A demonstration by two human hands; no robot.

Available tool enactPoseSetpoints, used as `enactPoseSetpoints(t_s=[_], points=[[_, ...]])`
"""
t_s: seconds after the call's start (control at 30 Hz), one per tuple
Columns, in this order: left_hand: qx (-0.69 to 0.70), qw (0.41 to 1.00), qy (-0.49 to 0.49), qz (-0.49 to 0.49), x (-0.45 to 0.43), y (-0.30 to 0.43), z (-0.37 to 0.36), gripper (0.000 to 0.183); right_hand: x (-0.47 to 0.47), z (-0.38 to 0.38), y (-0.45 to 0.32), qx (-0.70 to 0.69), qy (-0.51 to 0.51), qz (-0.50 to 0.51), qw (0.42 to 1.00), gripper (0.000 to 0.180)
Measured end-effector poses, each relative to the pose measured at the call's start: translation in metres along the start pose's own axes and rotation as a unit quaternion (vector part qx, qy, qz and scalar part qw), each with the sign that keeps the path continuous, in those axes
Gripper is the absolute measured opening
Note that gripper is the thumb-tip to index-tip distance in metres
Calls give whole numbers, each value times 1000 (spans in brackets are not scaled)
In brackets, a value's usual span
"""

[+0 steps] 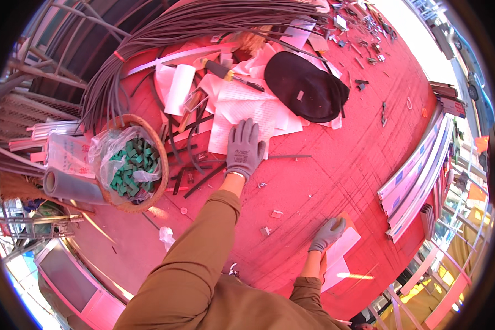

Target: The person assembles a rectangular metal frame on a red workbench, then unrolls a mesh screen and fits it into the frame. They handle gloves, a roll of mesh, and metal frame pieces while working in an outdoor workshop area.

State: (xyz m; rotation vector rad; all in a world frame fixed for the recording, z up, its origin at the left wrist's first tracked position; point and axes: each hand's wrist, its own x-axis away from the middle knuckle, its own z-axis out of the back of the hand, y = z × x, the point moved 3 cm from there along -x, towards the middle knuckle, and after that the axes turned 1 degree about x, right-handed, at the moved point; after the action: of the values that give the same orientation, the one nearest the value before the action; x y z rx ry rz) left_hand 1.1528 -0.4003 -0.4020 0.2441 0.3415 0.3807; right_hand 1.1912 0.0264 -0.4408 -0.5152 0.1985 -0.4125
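My left hand (244, 148), in a grey work glove, lies with its fingers apart on the lower edge of lined paper sheets (241, 107) bearing writing. My right hand (328, 234), also gloved, rests at the upper left of some white papers (341, 251) with an orange piece at their top; whether it grips them I cannot tell. Beyond my left hand are a yellow-and-black handled tool (218, 69), a white paper roll (180, 89) and a black cap (303, 84). Cut black rubber strips (204, 180) lie left of it.
A wicker basket (163, 165) with a plastic bag and green blocks (134, 167) stands on the left. Long dark strips (156, 41) are bundled across the far side. Metal profiles (416, 177) are stacked at the right edge. Small metal parts (371, 37) lie scattered at the far right.
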Motion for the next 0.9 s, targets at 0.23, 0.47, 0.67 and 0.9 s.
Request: enactPoseSetpoints(t_s=[0.23,0.47,0.67,0.9], points=[[-1,1000,-4,-8,4,-3,-6,58,-39,-74,-234,-175,-17,300,938,47],[16,1000,4,-16,0,2,-4,56,-85,-155,-372,-33,-103,438,893,59],[22,1000,15,-14,-1,-1,-6,56,-148,-146,-338,-378,-226,143,886,29],[14,1000,13,-13,2,-2,-7,57,-213,-23,-270,-557,-64,143,816,29]])
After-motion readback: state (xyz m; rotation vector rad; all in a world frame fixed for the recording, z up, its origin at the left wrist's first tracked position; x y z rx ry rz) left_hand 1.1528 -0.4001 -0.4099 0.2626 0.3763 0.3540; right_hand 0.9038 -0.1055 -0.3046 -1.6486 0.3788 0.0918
